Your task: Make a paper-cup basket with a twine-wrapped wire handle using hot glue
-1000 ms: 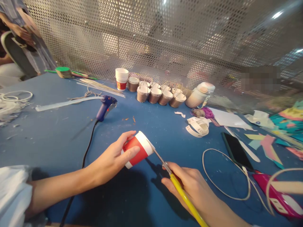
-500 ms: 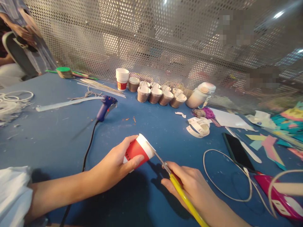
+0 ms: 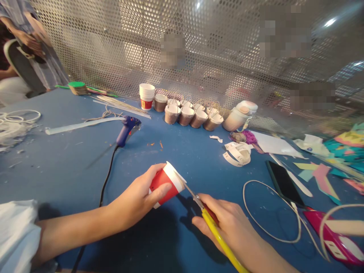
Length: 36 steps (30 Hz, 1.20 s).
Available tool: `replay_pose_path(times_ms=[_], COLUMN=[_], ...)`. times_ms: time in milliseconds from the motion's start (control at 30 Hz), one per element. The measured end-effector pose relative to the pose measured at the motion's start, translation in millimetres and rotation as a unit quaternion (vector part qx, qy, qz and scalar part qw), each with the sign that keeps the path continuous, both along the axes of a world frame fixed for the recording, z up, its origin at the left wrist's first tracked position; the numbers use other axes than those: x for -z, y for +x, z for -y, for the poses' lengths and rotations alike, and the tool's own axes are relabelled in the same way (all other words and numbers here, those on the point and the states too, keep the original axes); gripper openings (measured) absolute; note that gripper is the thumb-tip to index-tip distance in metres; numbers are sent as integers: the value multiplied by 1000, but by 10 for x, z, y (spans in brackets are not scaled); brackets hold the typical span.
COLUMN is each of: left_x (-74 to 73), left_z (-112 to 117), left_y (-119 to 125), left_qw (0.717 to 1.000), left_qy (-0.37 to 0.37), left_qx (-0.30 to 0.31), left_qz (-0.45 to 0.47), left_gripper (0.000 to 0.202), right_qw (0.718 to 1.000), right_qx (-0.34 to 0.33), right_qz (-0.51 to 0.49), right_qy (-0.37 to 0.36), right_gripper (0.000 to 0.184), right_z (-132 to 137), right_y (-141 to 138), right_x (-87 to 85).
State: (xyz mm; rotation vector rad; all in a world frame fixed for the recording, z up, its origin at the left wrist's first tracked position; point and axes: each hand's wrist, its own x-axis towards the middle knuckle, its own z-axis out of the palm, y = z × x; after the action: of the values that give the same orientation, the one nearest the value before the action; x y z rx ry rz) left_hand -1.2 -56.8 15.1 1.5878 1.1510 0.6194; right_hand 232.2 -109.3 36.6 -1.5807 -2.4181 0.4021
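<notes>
My left hand (image 3: 152, 191) is wrapped round a red paper cup (image 3: 166, 182) with a white rim, tilted so its mouth faces up and to the right. In my right hand (image 3: 224, 220) are scissors (image 3: 209, 220) with yellow handles. The blades reach the cup's rim on its right side, one of them over the cup's wall; how deep any cut goes I cannot tell. Beyond the cup, a blue glue gun (image 3: 126, 131) stands on the table with its black cord running toward me.
A stack of paper cups (image 3: 147, 96) and several brown-wrapped cups (image 3: 186, 115) line the back by a perforated metal screen. To the right lie a paper strip coil (image 3: 239, 153), a phone (image 3: 284, 184), a white cable (image 3: 247, 212) and a pink power strip (image 3: 332, 239). A person stands at far left.
The scissor blades have shifted slightly left along the cup's rim, and my right hand moved a little with them. My left hand holds the cup in nearly the same place.
</notes>
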Motion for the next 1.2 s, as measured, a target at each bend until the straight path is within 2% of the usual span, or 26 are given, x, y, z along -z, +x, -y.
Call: replay_pose_path(times_ms=[200,333,500,667,1000,1200], left_x=[10,-3,-26,-41,-15,-37], left_z=[42,32,-25,-24,19,4], left_y=[20,-1,-46,-17,24,16], left_qw=[996,999,999,1000,999,999], left_qy=[76,41,28,-1,25,20], left_qx=[-11,-11,-17,4,4,0], left_qz=[-48,-29,19,3,-28,-40], left_gripper=[51,55,49,48,46,47], right_qw=[1000,1000,1000,1000,1000,1000], right_qx=[-10,-11,-7,2,-3,1], right_qz=[1,-6,-12,8,-1,-5], right_qy=[11,2,17,4,1,-31], right_gripper=[25,27,30,27,24,27], right_z=[19,54,54,7,31,68], right_y=[3,25,36,25,29,42], right_x=[42,93,78,30,56,56])
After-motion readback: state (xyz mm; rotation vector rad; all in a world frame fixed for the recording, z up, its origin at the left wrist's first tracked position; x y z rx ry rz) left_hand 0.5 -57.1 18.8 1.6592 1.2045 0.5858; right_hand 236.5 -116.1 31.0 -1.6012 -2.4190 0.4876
